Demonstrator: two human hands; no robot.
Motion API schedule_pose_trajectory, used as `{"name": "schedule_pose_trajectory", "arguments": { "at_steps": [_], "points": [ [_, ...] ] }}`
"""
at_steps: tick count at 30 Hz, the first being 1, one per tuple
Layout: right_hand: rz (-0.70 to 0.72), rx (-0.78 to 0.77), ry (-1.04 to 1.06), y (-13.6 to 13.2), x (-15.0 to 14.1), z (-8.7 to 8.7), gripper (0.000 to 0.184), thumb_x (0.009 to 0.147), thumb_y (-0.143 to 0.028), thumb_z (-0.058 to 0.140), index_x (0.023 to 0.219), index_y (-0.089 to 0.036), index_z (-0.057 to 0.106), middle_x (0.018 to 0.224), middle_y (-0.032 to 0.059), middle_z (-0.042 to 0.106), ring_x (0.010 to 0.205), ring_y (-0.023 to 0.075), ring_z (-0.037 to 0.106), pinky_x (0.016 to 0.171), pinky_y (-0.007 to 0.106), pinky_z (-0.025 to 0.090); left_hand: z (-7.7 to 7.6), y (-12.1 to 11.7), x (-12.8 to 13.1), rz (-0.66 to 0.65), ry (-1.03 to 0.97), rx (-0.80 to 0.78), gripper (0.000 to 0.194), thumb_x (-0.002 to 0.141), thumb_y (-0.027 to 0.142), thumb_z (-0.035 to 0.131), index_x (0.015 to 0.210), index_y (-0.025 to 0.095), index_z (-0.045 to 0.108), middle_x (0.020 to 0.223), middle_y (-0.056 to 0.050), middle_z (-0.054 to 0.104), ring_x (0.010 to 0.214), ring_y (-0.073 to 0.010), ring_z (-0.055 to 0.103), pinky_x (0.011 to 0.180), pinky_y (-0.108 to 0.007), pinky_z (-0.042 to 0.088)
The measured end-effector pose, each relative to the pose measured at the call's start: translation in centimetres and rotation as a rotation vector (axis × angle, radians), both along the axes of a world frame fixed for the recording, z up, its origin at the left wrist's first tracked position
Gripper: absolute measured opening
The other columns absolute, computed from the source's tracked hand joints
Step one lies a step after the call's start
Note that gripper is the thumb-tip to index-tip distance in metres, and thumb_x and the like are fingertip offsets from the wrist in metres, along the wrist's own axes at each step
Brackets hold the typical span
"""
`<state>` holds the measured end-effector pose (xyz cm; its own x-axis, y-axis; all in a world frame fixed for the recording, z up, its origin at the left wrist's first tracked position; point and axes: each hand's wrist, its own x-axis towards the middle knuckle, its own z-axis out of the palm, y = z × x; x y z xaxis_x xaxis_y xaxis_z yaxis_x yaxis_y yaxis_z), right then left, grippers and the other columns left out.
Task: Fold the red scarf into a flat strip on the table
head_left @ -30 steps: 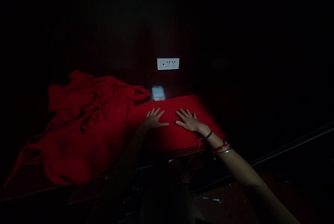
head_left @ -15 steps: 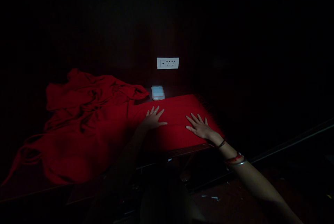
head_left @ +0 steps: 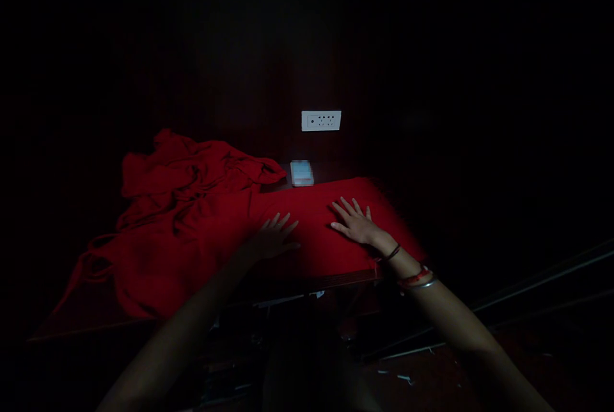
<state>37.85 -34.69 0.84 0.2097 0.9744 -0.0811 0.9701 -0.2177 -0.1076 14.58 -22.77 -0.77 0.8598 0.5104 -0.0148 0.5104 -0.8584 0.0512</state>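
Note:
In a very dark room a red blanket (head_left: 192, 233) lies over a dark table. Its right part is spread flat and its left part is crumpled in folds. My left hand (head_left: 273, 238) lies flat on the flat part with the fingers spread. To its right, my right hand (head_left: 355, 222) also rests flat on the cloth, fingers apart, with bracelets on the wrist. Neither hand holds anything.
A small pale object (head_left: 302, 173) lies on the table just behind the blanket. A white wall socket (head_left: 321, 120) is on the dark wall above it. The table's front edge (head_left: 330, 281) runs below my hands. Small scraps lie on the floor at lower right.
My right hand slid out to the right along the cloth, then back towards the middle. My left hand drew slightly towards me. The view shifted a little.

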Motion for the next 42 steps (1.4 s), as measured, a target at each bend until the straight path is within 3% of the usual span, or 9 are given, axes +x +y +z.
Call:
{"name": "schedule_pose_trajectory", "arguments": {
  "at_steps": [7, 12, 16, 22, 27, 30, 33, 38, 42],
  "points": [
    [-0.047, -0.173, 0.020, 1.8, 0.6, -1.7, 0.074, 0.071, -0.071, 0.011, 0.134, -0.032, 0.005, 0.141, -0.0001, -0.002, 0.125, 0.0336, -0.004, 0.093, 0.061, 0.003, 1.4, 0.5, -2.2, -0.033, -0.044, 0.093, 0.052, 0.082, 0.052, 0.030, 0.126, 0.026, 0.034, 0.138, -0.002, 0.022, 0.126, -0.0224, 0.015, 0.101, -0.035, 0.017],
    [-0.031, -0.172, 0.007, 2.8, -0.6, 0.4, 0.077, 0.071, -0.070, 0.020, 0.134, -0.026, 0.017, 0.141, 0.0064, 0.007, 0.124, 0.0374, 0.001, 0.091, 0.064, 0.007, 4.5, 3.0, -8.4, 0.431, -0.141, 0.397, 0.042, 0.085, 0.037, 0.029, 0.120, 0.021, 0.043, 0.134, -0.006, 0.031, 0.124, -0.0244, 0.019, 0.100, -0.040, 0.018],
    [0.186, 0.018, 0.119, 5.6, -5.1, 2.4, 0.070, 0.075, -0.064, 0.027, 0.132, -0.024, 0.023, 0.140, 0.0085, 0.013, 0.125, 0.0346, 0.007, 0.093, 0.060, 0.011, 5.2, 5.6, -13.3, 0.699, -0.103, 0.340, 0.045, 0.082, 0.039, 0.032, 0.121, 0.018, 0.041, 0.122, -0.012, 0.044, 0.114, -0.0284, 0.037, 0.090, -0.044, 0.031],
    [0.497, 0.276, 0.334, 12.5, -13.4, 3.0, 0.063, 0.079, -0.045, 0.042, 0.129, -0.011, 0.028, 0.133, 0.0165, 0.028, 0.123, 0.0264, 0.021, 0.098, 0.044, 0.021, 6.2, 6.5, -13.5, 0.573, -0.321, 0.231, 0.029, 0.081, 0.026, 0.033, 0.094, 0.014, 0.055, 0.091, -0.009, 0.059, 0.086, -0.0198, 0.054, 0.078, -0.029, 0.041],
    [0.621, 0.485, 0.509, 16.2, -15.9, 3.4, 0.062, 0.073, -0.032, 0.053, 0.127, -0.010, 0.030, 0.125, 0.0148, 0.039, 0.114, 0.0203, 0.036, 0.092, 0.032, 0.031, 8.2, 5.1, -10.0, 0.246, -0.566, 0.242, 0.029, 0.083, 0.028, 0.031, 0.087, 0.015, 0.056, 0.085, -0.006, 0.056, 0.083, -0.0172, 0.051, 0.079, -0.028, 0.039],
    [0.675, 0.434, 0.543, 16.6, -15.2, 4.0, 0.032, 0.073, -0.025, 0.052, 0.102, -0.012, 0.052, 0.089, 0.0057, 0.059, 0.081, 0.0144, 0.052, 0.071, 0.025, 0.039, 8.6, 4.6, -8.7, 0.114, -0.568, 0.177, 0.029, 0.083, 0.031, 0.033, 0.087, 0.016, 0.057, 0.082, -0.005, 0.056, 0.081, -0.0164, 0.051, 0.078, -0.028, 0.040],
    [0.650, 0.386, 0.532, 15.8, -13.3, 4.3, 0.014, 0.075, -0.023, 0.049, 0.069, -0.013, 0.056, 0.059, -0.0022, 0.051, 0.056, 0.0087, 0.044, 0.055, 0.020, 0.034, 8.1, 4.8, -8.8, 0.118, -0.590, 0.117, 0.031, 0.083, 0.035, 0.034, 0.096, 0.016, 0.055, 0.089, -0.005, 0.057, 0.086, -0.0161, 0.051, 0.082, -0.028, 0.038],
    [0.457, 0.488, 0.615, 13.0, -7.1, 3.8, 0.019, 0.075, -0.029, 0.046, 0.063, -0.014, 0.049, 0.058, -0.0031, 0.048, 0.054, 0.0083, 0.040, 0.052, 0.019, 0.031, 6.0, 6.2, -11.0, 0.251, -0.476, 0.059, 0.046, 0.080, 0.043, 0.039, 0.115, 0.013, 0.044, 0.114, -0.010, 0.050, 0.105, -0.0201, 0.045, 0.091, -0.032, 0.033],
    [0.333, 0.266, 0.536, 10.3, -1.1, 2.8, 0.014, 0.072, -0.021, 0.045, 0.062, -0.014, 0.051, 0.058, -0.0015, 0.052, 0.053, 0.0092, 0.044, 0.052, 0.020, 0.035, 4.6, 6.9, -11.7, 0.254, -0.287, 0.013, 0.038, 0.077, 0.037, 0.045, 0.105, 0.013, 0.053, 0.108, -0.010, 0.056, 0.101, -0.0220, 0.050, 0.088, -0.031, 0.036]
  ]
}}
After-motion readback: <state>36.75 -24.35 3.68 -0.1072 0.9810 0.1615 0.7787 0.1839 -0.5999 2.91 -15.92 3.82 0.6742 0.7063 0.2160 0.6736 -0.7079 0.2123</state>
